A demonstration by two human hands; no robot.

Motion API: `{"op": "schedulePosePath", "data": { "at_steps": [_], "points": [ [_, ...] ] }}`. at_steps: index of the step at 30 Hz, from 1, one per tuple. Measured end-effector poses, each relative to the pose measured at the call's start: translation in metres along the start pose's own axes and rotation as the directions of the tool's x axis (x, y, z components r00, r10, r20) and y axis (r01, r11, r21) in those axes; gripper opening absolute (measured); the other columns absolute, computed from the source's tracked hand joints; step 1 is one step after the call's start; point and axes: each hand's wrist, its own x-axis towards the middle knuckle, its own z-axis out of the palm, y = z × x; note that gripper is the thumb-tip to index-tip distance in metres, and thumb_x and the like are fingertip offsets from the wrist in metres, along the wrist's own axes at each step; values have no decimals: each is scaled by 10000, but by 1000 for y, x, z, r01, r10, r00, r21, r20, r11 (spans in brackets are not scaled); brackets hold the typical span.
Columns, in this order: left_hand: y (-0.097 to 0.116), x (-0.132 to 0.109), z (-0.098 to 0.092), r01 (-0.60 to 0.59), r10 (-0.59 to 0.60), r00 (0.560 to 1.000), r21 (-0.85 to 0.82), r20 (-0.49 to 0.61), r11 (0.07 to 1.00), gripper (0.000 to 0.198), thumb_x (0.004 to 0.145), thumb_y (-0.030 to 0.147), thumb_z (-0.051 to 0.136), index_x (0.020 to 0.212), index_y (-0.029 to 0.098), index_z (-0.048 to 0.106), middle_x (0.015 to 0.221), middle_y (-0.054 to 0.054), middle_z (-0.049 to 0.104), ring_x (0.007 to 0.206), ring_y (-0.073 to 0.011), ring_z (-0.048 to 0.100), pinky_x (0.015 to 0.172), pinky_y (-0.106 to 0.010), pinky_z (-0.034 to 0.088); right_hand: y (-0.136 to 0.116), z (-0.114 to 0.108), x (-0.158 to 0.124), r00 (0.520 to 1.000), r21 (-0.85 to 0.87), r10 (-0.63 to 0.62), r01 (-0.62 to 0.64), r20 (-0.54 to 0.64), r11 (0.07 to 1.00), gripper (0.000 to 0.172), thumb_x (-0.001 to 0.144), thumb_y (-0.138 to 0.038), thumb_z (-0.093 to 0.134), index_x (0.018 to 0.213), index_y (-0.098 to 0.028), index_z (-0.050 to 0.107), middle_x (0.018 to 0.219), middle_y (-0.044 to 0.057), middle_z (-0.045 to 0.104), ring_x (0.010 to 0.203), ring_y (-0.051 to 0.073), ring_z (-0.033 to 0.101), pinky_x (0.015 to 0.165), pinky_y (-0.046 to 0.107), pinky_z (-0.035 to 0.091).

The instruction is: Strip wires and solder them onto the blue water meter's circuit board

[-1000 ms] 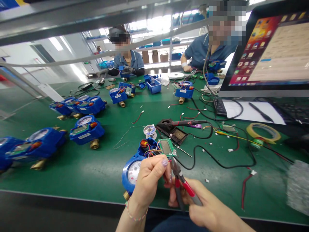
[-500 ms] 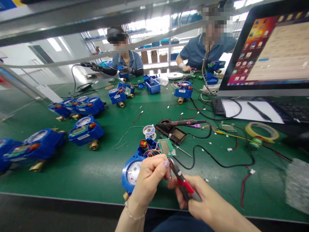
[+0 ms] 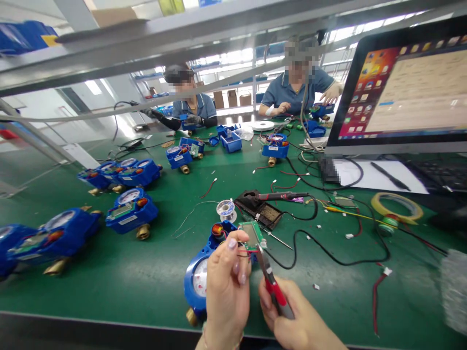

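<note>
My left hand [image 3: 228, 282] is closed, with thin red and dark wires [image 3: 248, 251] at its fingertips, just below a green circuit board with a grey display [image 3: 251, 235]. In my right hand [image 3: 288, 311] is a pair of cutting pliers [image 3: 275, 288] with red and grey handles. Their jaws point up and touch or nearly touch the board's lower right corner; I cannot tell what lies between them. Behind my left hand stands a blue water meter [image 3: 191, 279], its round dial partly covered and a brass fitting at its lower end.
A solder spool [image 3: 226, 211] and a soldering iron [image 3: 277, 196] on its stand lie beyond the board. More blue meters [image 3: 133, 216] stand at left. At right are yellow tape [image 3: 379, 201], loose wires and a monitor [image 3: 397, 92]. Two co-workers sit opposite.
My left hand has drawn back from the pliers' jaws and turned more upright, uncovering the wires. The pliers are tilted more upright, with their tips at the board's corner. The view has shifted slightly.
</note>
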Motion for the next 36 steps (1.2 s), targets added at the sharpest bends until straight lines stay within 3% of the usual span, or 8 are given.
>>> {"op": "schedulePosePath", "data": {
  "at_steps": [3, 5, 13, 17, 23, 27, 31, 36],
  "points": [
    [0, 3, 9, 77, -101, 993, -332, -55, 940, 262, 687, 303, 763, 637, 104, 600, 519, 52, 396, 373, -14, 180, 353, -122, 218, 8, 16, 7, 998, 171, -53, 54, -15, 984, 193, 367, -299, 344, 538, -219, 300, 466, -75, 249, 401, 60, 192, 408, 226, 109],
    [0, 5, 12, 107, -133, 991, -418, -33, 902, 417, 667, 319, 783, 491, 121, 460, 453, 65, 352, 350, -24, 134, 317, -141, 192, 5, 23, 8, 998, 223, -60, 66, -33, 973, 193, 373, -303, 352, 538, -221, 294, 464, -74, 239, 421, 69, 198, 421, 230, 113],
    [-3, 10, 15, -29, -54, 979, -390, -199, 921, 533, 603, 261, 827, 479, 155, 320, 398, 89, 263, 361, -37, 113, 320, -137, 238, -23, 33, 7, 997, 388, -28, -2, 71, 922, 333, 385, -186, 439, 718, -188, 438, 614, -52, 350, 580, 112, 316, 567, 238, 254],
    [0, 13, 13, 23, -106, 978, -415, -178, 910, 489, 531, 171, 837, 499, 151, 350, 402, 102, 260, 361, -28, 82, 309, -130, 207, -10, 39, 6, 998, 537, -18, -15, 55, 844, 343, 344, -153, 428, 679, -214, 384, 650, -51, 311, 631, 130, 377, 663, 236, 320],
    [4, 14, 15, 49, -154, 970, -466, -190, 884, 483, 525, 125, 828, 498, 155, 346, 401, 111, 232, 371, -28, 54, 311, -131, 214, 12, 34, 1, 993, 638, 107, -109, 41, 762, 359, 329, -153, 438, 646, -213, 281, 681, -47, 321, 550, 93, 312, 557, 213, 258],
    [5, 19, 14, 65, -187, 959, -480, -211, 875, 501, 512, 113, 827, 509, 165, 329, 410, 119, 195, 381, -34, 35, 304, -135, 194, 20, 31, 12, 987, 618, 6, -104, 158, 779, 366, 328, -124, 453, 605, -206, 228, 571, -74, 268, 467, 67, 194, 476, 205, 186],
    [3, 20, 10, -28, -75, 974, -440, -215, 898, 442, 652, 179, 760, 525, 161, 337, 433, 100, 231, 367, -43, 91, 325, -142, 230, 16, 26, 23, 987, 536, -79, -9, 141, 844, 299, 316, -151, 408, 567, -195, 251, 520, -87, 236, 455, 61, 158, 426, 210, 88],
    [5, 15, 0, -66, 58, 990, -58, -127, 996, 298, 758, 424, 690, 807, 152, 577, 601, 24, 467, 492, -70, 387, 436, -136, 328, 6, 0, 18, 998, 200, -44, 34, 46, 979, 224, 364, -193, 365, 582, -205, 315, 511, -83, 246, 463, 73, 211, 437, 255, 73]
  ]
}}
